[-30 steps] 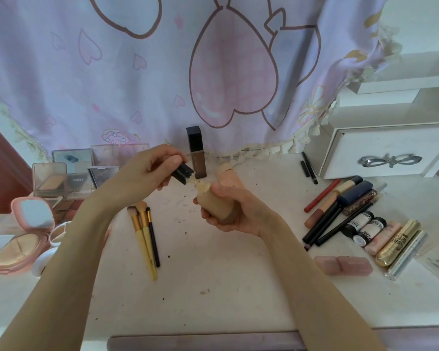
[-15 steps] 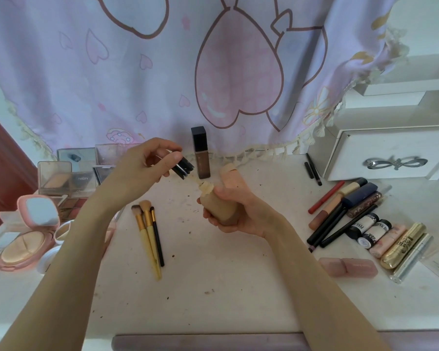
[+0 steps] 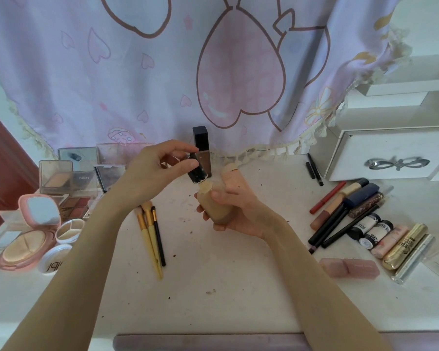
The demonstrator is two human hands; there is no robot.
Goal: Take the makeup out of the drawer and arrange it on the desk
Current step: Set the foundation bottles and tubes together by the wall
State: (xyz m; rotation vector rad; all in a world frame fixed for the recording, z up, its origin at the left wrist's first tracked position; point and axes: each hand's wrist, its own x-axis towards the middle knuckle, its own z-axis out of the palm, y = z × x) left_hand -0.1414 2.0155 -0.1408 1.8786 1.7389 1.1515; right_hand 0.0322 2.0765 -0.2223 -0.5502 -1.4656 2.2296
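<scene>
1. We find the foundation bottle (image 3: 217, 207) held above the middle of the table (image 3: 238, 287), tilted, its smeared neck uncovered and pointing up toward the left.
2. The right hand (image 3: 238, 206) wraps the bottle, fingers curled round its body and the thumb pressed on its front.
3. The left hand (image 3: 152, 171) pinches the black cap (image 3: 197, 171) between thumb and fingertips, the cap's open end just at the neck and slanted across it.
4. Risk, in our judgement: the cap sits askew on the neck. Turned like that, it may cross-thread or jam, and product already on the neck may smear onto the fingers.
5. Risk: a slippery neck or a firm squeeze on the body may push liquid out onto the table.
6. Risk: a dropped cap would fall among the brushes (image 3: 151, 236) lying just below the left wrist.
7. A dark upright bottle (image 3: 202, 149) stands close behind the cap; a careless twist may knock it over.
8. Pencils and tubes (image 3: 360, 219) lie well to the right, compacts (image 3: 33, 231) to the left, both clear of the hands.
</scene>
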